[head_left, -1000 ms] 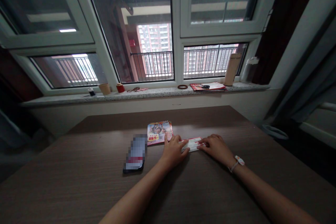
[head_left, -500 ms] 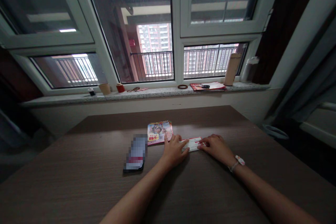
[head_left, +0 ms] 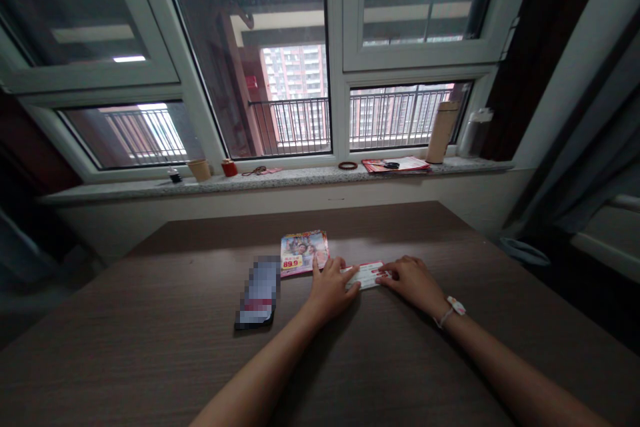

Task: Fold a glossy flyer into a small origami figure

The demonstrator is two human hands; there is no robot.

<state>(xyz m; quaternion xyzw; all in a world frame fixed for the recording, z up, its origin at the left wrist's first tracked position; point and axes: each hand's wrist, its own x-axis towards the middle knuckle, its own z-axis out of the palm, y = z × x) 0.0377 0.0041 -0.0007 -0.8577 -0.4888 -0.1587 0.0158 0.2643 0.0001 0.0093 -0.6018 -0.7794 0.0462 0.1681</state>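
A narrow white folded leaflet (head_left: 369,275) with red print and a red upper edge lies on the brown table between my hands. My left hand (head_left: 331,285) rests over its left end, fingers spread and lying on the paper, one fingertip reaching onto a colourful flyer (head_left: 300,252). At the right end, the thumb and curled fingers of my right hand (head_left: 411,280) are closed on the leaflet's edge; a pale bracelet circles that wrist. The flyer, marked 89.9, lies just beyond my left hand, apparently on other sheets. Both ends of the leaflet are partly covered.
Left of my left hand lies a phone (head_left: 257,297) with its screen blurred out. Along the windowsill (head_left: 310,177) stand a paper cup (head_left: 200,169), a red spool (head_left: 229,167), a brown ring (head_left: 348,165), papers with scissors (head_left: 391,165) and a tan cylinder (head_left: 442,133).
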